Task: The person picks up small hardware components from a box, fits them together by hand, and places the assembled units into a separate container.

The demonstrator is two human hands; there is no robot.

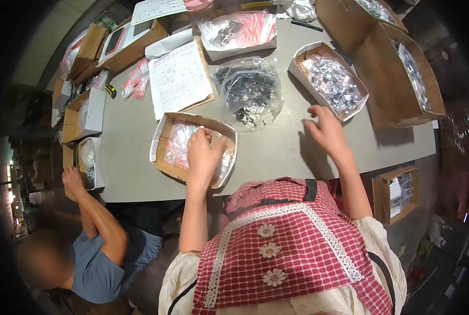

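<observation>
in the head view, the left hand point(204, 151) is inside a near, open box point(172, 170) left of the middle of the grey table point(276, 160). its fingers are bent down over small clear bags point(178, 140), which lie in that box; whether they grip one i cannot tell, since the hand hides the fingertips. the right hand point(324, 130) is at the near right, fingers parted and apparently gripping nothing, just beside the near end of a long white box point(299, 76) filled with shiny metal pieces point(333, 83).

between the two boxes and a little farther off sits a clear plastic bag point(250, 89) of black parts. left of it lie handwritten papers point(179, 79), and beyond it stands a white tray-like box point(242, 53) with clear and red packets point(253, 32). farther left are a loose group of small red-and-clear packets point(136, 80) and a yellow and black cutter point(110, 90). a large brown carton point(368, 58) stands at the far right. at the near left, a co-worker in a blue shirt point(113, 262) has a hand point(74, 180) at another box point(99, 181).
</observation>
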